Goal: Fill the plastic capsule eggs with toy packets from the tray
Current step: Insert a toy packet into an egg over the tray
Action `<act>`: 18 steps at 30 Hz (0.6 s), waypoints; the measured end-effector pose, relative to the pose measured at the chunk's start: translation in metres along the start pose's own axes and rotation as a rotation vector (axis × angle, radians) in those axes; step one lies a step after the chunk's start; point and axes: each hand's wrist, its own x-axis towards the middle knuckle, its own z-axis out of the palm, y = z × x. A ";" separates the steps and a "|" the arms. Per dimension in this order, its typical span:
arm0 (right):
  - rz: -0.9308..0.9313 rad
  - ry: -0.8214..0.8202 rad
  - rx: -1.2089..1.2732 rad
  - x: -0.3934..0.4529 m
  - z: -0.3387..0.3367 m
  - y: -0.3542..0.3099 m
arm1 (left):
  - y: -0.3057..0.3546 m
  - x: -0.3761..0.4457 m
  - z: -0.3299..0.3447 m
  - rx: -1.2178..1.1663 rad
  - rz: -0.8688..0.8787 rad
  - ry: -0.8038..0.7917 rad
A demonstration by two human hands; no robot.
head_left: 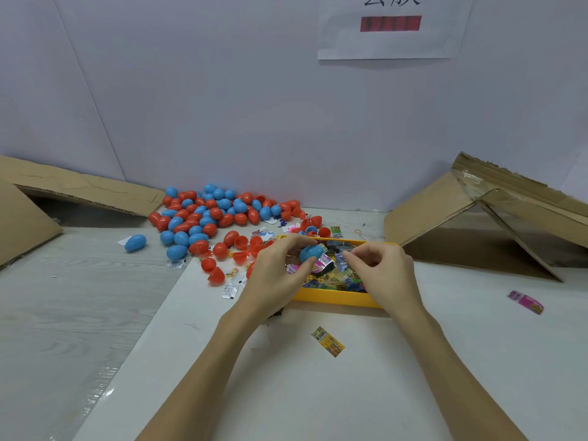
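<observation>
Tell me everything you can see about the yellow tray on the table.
The yellow tray is a shallow rectangular bin, apparently smooth plastic, sitting flat on the white tabletop. Its near wall faces the camera; part of its far rim shows behind the hands. It holds a jumble of small printed toy packets. The left hand, gripping a blue capsule egg, and the right hand, pinching a packet, hover over it and hide both ends.

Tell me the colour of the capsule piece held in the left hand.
Blue: the capsule piece in the left hand shows best in the head view.
</observation>
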 end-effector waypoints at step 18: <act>0.214 -0.132 0.527 -0.002 0.005 -0.006 | 0.003 0.000 0.004 -0.102 -0.093 -0.060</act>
